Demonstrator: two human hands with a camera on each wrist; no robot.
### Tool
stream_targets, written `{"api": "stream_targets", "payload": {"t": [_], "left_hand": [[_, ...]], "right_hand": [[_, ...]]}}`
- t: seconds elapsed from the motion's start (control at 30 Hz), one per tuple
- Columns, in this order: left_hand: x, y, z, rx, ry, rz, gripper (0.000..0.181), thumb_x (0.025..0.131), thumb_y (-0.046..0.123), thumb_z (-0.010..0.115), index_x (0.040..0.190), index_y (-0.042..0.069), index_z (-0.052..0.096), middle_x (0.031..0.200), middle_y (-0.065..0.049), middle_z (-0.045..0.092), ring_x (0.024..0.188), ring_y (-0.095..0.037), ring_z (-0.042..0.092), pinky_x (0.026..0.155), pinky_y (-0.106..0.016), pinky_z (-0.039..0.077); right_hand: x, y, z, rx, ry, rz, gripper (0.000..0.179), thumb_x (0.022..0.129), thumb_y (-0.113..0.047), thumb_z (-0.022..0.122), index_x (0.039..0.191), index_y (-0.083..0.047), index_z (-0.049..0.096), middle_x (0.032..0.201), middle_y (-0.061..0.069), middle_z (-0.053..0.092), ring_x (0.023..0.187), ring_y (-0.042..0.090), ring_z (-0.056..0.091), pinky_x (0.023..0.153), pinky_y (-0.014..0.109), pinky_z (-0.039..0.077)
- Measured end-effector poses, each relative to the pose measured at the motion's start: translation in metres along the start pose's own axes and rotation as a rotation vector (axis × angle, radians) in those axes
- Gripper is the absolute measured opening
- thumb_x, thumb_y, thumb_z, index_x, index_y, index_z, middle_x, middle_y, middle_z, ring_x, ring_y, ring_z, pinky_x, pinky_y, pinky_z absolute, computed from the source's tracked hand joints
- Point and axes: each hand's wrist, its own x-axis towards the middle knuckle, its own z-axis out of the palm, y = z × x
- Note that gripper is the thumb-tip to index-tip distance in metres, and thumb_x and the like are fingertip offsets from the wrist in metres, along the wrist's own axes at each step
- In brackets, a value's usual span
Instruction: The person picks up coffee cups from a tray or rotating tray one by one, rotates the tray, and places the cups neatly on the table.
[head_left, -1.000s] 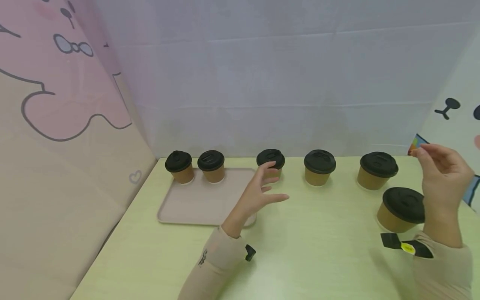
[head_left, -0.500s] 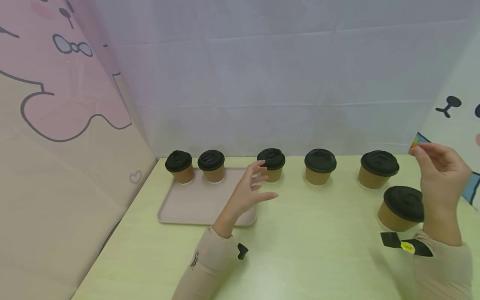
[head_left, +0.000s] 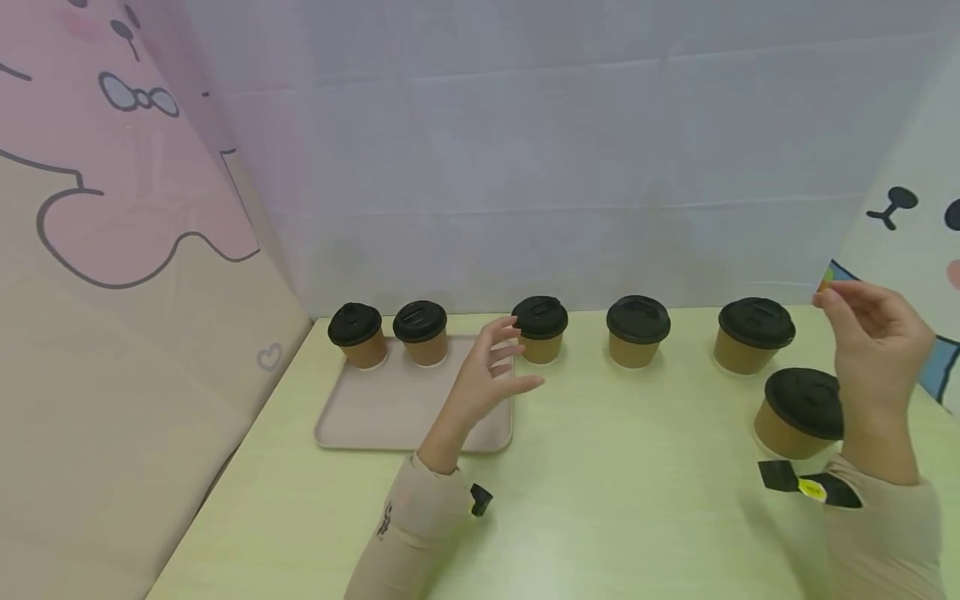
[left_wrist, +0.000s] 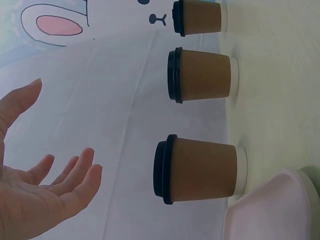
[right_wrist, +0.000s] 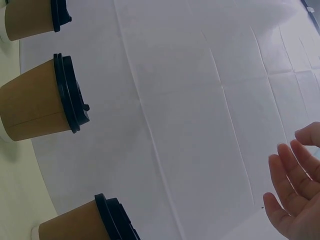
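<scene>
- Left grip: bare hand, thumb spread from loosely curved fingers; holds nothing.
- Nearest to it: third cup from the left, brown takeaway cup with black lid, upright on the bench, just beside the right edge of the tray. Head view: fingertips overlap the lid's left edge. Left wrist view: clear gap between fingers and cup, hand off to the lid side.
- Right grip: raised, fingers loosely bent, thumb tip close to index fingertip; nothing seen between them. Cannot tell whether the tips touch.
- Nearest to it in head view: front right cup, same type, upright, right side partly hidden by hand and wrist. Right wrist view: hand well apart from the cups in frame.
- Fifth cup: behind the front right cup, left of the right grip.
- Fourth cup: between third and fifth, upright.
- First cup and second cup: side by side, upright, toward the tray's far side.
- Pale sheet hangs behind the row.
</scene>
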Motion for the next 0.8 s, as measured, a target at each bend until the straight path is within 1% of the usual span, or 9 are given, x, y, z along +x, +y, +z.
{"api": "stream_targets", "payload": {"t": [0.1,0.23,0.33,0.43,0.5,0.63,0.8], "left_hand": [[0.0,-0.001,-0.001,-0.002,-0.002,-0.003,0.079,0.075,0.011,0.076,0.14,0.019,0.032,0.14,-0.015,0.038,0.126,-0.031,0.044,0.105,-0.045,0.035],[0.0,-0.003,-0.005,0.011,0.016,0.006,0.075,0.075,0.012,0.075,0.138,0.019,0.036,0.138,-0.01,0.043,0.124,-0.031,0.047,0.103,-0.043,0.038],[-0.001,-0.002,-0.011,0.028,0.056,0.017,0.068,0.075,0.011,0.075,0.134,0.017,0.042,0.133,-0.009,0.048,0.12,-0.027,0.051,0.101,-0.043,0.04],[-0.002,-0.001,-0.019,0.039,0.101,0.029,0.061,0.075,0.009,0.074,0.129,0.013,0.047,0.129,-0.01,0.052,0.118,-0.025,0.053,0.101,-0.045,0.04],[-0.002,-0.001,-0.023,0.055,0.122,0.028,0.058,0.075,0.01,0.075,0.127,0.014,0.05,0.127,-0.008,0.055,0.117,-0.023,0.053,0.1,-0.044,0.04],[-0.002,-0.001,-0.027,0.081,0.131,0.026,0.056,0.075,0.012,0.075,0.125,0.013,0.052,0.125,-0.006,0.057,0.117,-0.022,0.053,0.099,-0.043,0.041],[-0.001,-0.001,-0.026,0.088,0.133,0.022,0.053,0.075,0.011,0.075,0.124,0.009,0.054,0.124,-0.007,0.058,0.116,-0.022,0.054,0.099,-0.044,0.041]], "right_hand": [[0.0,0.001,0.001,0.005,-0.003,-0.003,0.016,0.083,-0.005,0.065,0.097,0.0,0.068,0.075,-0.016,0.066,0.072,-0.001,0.062,0.076,0.01,0.044],[-0.001,0.001,0.002,-0.04,-0.012,-0.026,0.017,0.083,-0.006,0.065,0.098,0.0,0.068,0.076,-0.018,0.065,0.072,-0.003,0.062,0.077,0.009,0.045],[-0.001,0.001,0.002,-0.047,-0.02,-0.035,0.017,0.083,-0.006,0.065,0.099,0.0,0.068,0.077,-0.018,0.065,0.073,-0.003,0.062,0.078,0.009,0.045],[-0.001,0.001,0.002,-0.054,-0.024,-0.038,0.017,0.084,-0.006,0.064,0.099,0.0,0.068,0.077,-0.018,0.064,0.073,-0.003,0.061,0.078,0.009,0.045],[-0.001,0.001,0.001,-0.051,-0.023,-0.038,0.017,0.084,-0.006,0.064,0.099,0.0,0.068,0.077,-0.018,0.064,0.073,-0.003,0.061,0.078,0.009,0.045],[-0.001,0.001,0.001,-0.044,-0.024,-0.038,0.017,0.084,-0.005,0.064,0.099,0.001,0.068,0.077,-0.018,0.065,0.073,-0.003,0.061,0.078,0.009,0.045],[-0.001,-0.001,0.0,-0.057,-0.029,-0.036,0.017,0.084,-0.006,0.064,0.099,-0.001,0.068,0.078,-0.018,0.065,0.074,-0.003,0.061,0.079,0.008,0.045]]}}
